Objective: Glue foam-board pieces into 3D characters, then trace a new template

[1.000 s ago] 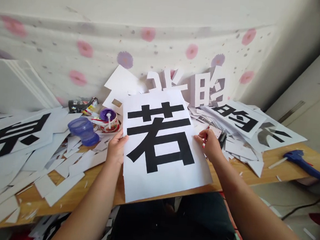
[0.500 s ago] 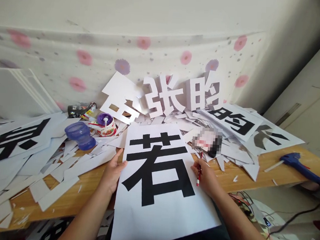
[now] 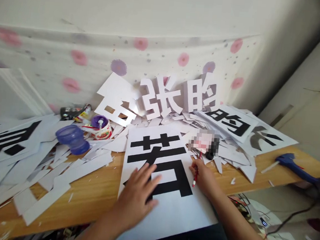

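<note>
A large white sheet (image 3: pixel 197 211) with a bold black Chinese character lies before me, its near end reaching past the table edge. My left hand (image 3: pixel 140 192) is over the lower left of the character, fingers spread, hiding part of its strokes. At the sheet's right edge, my right hand (image 3: pixel 204 177) grips a red pencil (image 3: pixel 196 172) between the fingers, its white end pointing down toward me. The pencil's other end points away from me.
White offcuts (image 3: pixel 95 163) litter the wooden table (image 3: pixel 93 194). White cut-out characters (image 3: pixel 164 96) lean against the wall. A blue translucent cup (image 3: pixel 72 139) and a paper tub (image 3: pixel 101 130) stand left. A blue glue gun (image 3: pixel 295 165) lies right, beside printed sheets (image 3: pixel 232 122).
My left hand has let go of the sheet's left edge and moved right, onto the character. My right hand stays at the right edge with the pencil. The view has shifted slightly.
</note>
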Demonstrator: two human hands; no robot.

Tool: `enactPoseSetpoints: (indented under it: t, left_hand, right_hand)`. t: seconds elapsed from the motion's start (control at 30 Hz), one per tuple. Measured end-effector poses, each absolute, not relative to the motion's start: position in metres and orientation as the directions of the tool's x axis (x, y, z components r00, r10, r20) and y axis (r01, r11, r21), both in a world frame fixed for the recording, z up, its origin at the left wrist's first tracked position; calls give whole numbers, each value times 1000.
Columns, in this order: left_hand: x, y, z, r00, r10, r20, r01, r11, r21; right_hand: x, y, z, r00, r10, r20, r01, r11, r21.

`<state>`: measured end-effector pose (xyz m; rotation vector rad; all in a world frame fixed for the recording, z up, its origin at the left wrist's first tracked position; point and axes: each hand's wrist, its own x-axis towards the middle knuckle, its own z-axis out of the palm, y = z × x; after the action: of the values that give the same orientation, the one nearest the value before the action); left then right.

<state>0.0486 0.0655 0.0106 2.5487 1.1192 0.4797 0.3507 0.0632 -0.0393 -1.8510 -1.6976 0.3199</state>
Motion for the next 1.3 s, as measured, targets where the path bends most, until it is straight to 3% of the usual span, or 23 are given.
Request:
enactPoseSetpoints:
  t: [0.07, 0.13, 0.23, 0.33, 0.5, 0.57, 0.7, 1.03, 1.3]
  left_hand:
    - [71, 53, 11, 808, 588, -33, 571, -769, 287]
    - [84, 48, 7, 837, 511, -195, 546, -799, 253]
    - [91, 50, -5, 819, 501, -278, 559, -805, 197]
    - [90, 53, -17, 821, 513, -249, 554, -822, 133]
    - [88, 52, -28, 859, 498, -118, 505, -862, 41]
    - [86, 53, -32, 880, 472, -50, 473, -881, 15]
    - [81, 57, -43, 898, 432, 79, 436, -899, -43]
    - [53, 66, -50, 775, 565, 282, 616, -776, -139]
    - [34, 72, -48, 745, 639, 194, 662, -744, -93]
  right_hand:
    - [348, 63, -36, 139, 966, 216, 855, -7, -518]
    - [347, 63, -33, 131, 967, 216, 886, -17, -463]
    - [346, 60, -27, 143, 965, 220, 923, -50, -382]
    - [334, 51, -21, 136, 957, 257, 947, -50, -316]
    - [293, 30, -23, -319, 882, 346, 859, 423, -289]
    - [284, 27, -28, -405, 867, 292, 809, 488, -328]
    - [283, 28, -37, -444, 873, 202, 800, 487, -349]
    - [283, 31, -44, -451, 874, 181, 832, 485, -268]
    - [270, 34, -37, -406, 904, 135, 847, 428, -317]
